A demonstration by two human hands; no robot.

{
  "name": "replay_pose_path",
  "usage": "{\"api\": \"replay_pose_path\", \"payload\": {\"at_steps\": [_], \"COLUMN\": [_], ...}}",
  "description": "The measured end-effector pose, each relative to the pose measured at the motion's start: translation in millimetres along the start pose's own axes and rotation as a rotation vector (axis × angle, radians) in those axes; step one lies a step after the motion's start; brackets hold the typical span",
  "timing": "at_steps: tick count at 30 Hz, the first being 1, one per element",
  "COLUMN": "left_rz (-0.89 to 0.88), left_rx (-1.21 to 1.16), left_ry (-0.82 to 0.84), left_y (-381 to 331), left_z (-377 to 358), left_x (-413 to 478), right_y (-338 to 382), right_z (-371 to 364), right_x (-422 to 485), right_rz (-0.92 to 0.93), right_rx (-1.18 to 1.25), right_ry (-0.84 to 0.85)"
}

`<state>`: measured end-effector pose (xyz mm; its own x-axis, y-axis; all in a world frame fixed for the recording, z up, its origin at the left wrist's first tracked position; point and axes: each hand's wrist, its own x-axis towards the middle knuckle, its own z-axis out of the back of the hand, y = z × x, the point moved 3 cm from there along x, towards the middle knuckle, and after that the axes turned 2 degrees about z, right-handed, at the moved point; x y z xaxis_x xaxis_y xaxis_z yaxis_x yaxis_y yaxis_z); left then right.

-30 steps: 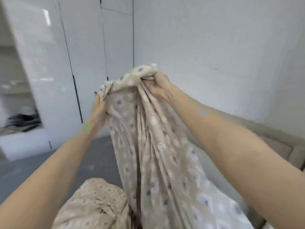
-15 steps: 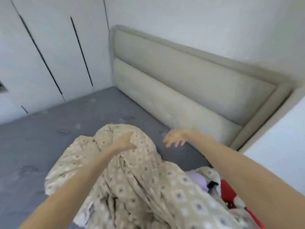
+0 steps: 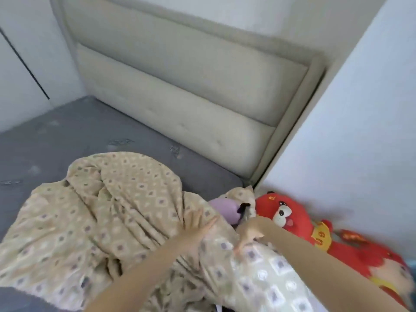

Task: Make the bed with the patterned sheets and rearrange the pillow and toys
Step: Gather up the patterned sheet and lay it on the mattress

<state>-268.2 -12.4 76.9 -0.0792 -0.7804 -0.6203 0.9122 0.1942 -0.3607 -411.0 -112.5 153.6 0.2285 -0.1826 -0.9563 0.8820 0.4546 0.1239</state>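
Patterned sheet (image 3: 117,199) lies bunched, lower centre, on the grey mattress (image 3: 67,136). My left hand (image 3: 198,228) rests flat on it, fingers straight. My right hand (image 3: 248,235) dips its fingers onto the cloth; I cannot tell whether it pinches. Risk: the sheet touches the purple toy (image 3: 225,208) beside the red toy (image 3: 286,215), so a pull may drag both.

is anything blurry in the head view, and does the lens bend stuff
Head view: the right hand is motion-smeared on the patterned sheet, the left hand sharper; the headboard edges bow from the wide lens; light is soft and even, no glare.
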Motion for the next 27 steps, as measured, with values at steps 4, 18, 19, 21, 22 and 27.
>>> {"api": "replay_pose_path", "payload": {"at_steps": [4,18,19,21,22,27], "left_rz": [-0.060,0.184,0.203,0.195,0.177,0.168], "left_rx": [0.014,-0.627,-0.621,-0.728,-0.796,-0.915], "left_ry": [-0.231,-1.068,-1.150,-1.306,-1.395,-1.628], "left_y": [16,125,131,142,148,170], "left_z": [-2,248,271,310,327,340], "left_x": [-4,-171,-183,-211,-226,-272], "right_y": [20,249,273,313,330,362], "right_z": [11,146,158,176,183,195], "right_x": [-10,-115,-134,-170,-186,-205], "right_rz": [0.164,0.952,1.005,1.080,1.134,1.224], "right_rx": [0.426,0.979,1.030,1.122,1.164,1.404], "right_ry": [0.122,-0.223,-0.252,-0.326,-0.326,-0.176]}}
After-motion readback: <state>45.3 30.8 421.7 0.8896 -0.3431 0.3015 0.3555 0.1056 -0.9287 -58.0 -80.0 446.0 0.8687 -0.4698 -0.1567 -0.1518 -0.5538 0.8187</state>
